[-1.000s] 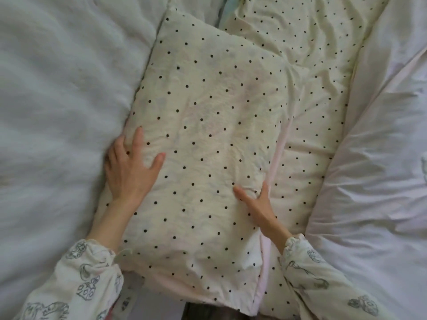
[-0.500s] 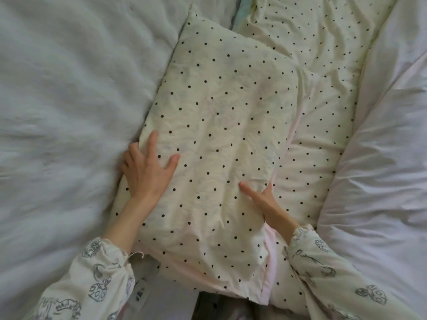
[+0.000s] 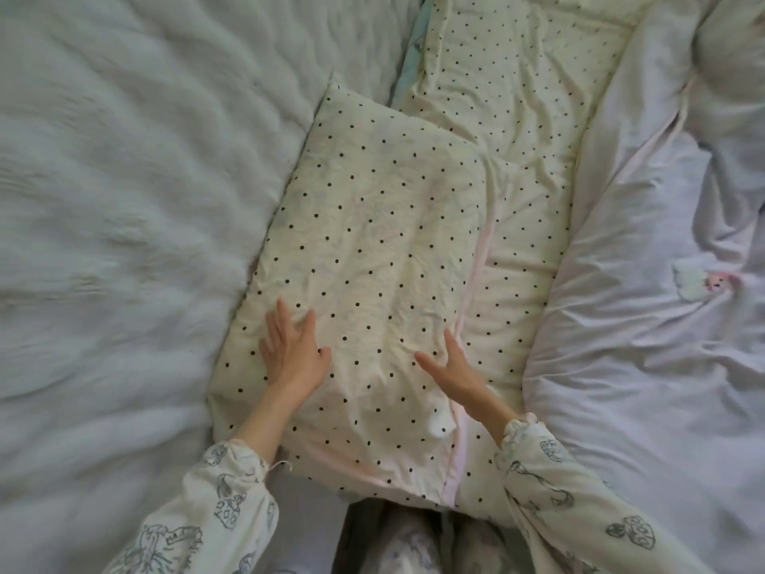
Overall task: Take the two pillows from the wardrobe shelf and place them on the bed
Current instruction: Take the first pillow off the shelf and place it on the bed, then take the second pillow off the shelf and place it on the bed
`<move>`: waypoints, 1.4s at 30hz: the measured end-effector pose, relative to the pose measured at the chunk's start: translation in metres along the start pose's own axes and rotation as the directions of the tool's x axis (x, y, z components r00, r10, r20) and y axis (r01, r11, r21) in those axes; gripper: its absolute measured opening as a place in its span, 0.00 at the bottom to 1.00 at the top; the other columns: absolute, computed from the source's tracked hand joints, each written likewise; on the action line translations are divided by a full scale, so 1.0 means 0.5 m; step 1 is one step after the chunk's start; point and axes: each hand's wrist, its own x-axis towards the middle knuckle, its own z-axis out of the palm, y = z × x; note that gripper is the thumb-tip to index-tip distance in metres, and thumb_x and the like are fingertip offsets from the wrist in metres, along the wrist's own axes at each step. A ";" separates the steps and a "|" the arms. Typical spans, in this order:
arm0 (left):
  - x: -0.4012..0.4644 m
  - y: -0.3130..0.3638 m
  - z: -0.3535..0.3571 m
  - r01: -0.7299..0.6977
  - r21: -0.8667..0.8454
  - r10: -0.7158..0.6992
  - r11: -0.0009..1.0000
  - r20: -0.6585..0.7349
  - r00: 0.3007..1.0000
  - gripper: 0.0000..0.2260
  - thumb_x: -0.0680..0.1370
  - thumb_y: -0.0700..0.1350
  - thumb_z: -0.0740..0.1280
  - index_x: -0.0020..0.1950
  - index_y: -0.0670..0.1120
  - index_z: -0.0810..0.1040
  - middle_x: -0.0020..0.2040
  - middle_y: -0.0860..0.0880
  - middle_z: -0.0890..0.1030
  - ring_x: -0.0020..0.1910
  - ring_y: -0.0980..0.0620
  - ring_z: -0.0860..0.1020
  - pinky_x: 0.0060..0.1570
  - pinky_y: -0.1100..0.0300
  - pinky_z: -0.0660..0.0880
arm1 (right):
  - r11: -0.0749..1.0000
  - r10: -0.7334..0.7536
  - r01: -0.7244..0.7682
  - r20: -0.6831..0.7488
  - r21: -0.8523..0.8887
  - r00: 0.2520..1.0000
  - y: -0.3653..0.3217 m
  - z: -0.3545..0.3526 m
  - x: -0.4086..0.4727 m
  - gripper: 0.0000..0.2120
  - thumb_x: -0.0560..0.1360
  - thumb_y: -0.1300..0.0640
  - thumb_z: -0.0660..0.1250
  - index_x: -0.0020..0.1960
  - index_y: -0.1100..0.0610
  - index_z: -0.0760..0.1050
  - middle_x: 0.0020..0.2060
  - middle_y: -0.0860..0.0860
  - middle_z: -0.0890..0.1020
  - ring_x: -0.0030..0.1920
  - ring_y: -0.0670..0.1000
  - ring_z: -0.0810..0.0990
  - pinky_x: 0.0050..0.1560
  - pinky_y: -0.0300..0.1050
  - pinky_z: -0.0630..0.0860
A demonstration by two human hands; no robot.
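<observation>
Now both hands lie flat and open on the polka-dot pillow [image 3: 372, 258], left hand [image 3: 292, 354] and right hand [image 3: 453, 368], having released its edges; it rests on the bed [image 3: 103, 200], apparently placed.

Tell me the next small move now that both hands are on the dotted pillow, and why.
Probably lift both hands off. The dotted pillow already lies flat on the bed, partly over the second dotted pillow. The left hand and right hand only rest open on it, gripping nothing.
</observation>
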 end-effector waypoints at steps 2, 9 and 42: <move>-0.038 0.035 -0.010 -0.022 -0.077 0.023 0.997 0.010 1.000 0.26 0.78 0.50 0.60 0.74 0.50 0.55 0.76 0.43 0.39 0.75 0.43 0.40 0.72 0.41 0.48 | 0.999 -0.052 0.052 -0.062 -0.001 0.997 -0.019 -0.035 -0.043 0.38 0.77 0.47 0.63 0.77 0.56 0.45 0.77 0.51 0.52 0.76 0.52 0.53 0.73 0.49 0.54; -0.182 0.206 -0.047 -0.267 -0.293 0.253 0.918 -0.085 0.964 0.22 0.78 0.48 0.60 0.72 0.47 0.64 0.76 0.43 0.56 0.75 0.46 0.49 0.72 0.49 0.52 | 0.982 -0.094 0.140 -0.317 0.128 0.944 -0.032 -0.207 -0.225 0.32 0.78 0.49 0.61 0.76 0.55 0.52 0.72 0.58 0.65 0.70 0.56 0.67 0.68 0.51 0.67; -1.331 1.448 0.472 -0.940 -0.330 0.973 -0.082 0.178 -0.147 0.18 0.78 0.46 0.63 0.67 0.45 0.70 0.66 0.43 0.71 0.65 0.45 0.70 0.57 0.63 0.62 | 0.811 0.440 0.410 -0.897 0.417 0.041 0.974 -1.031 -1.372 0.19 0.78 0.56 0.62 0.67 0.59 0.67 0.55 0.55 0.77 0.52 0.51 0.77 0.44 0.36 0.71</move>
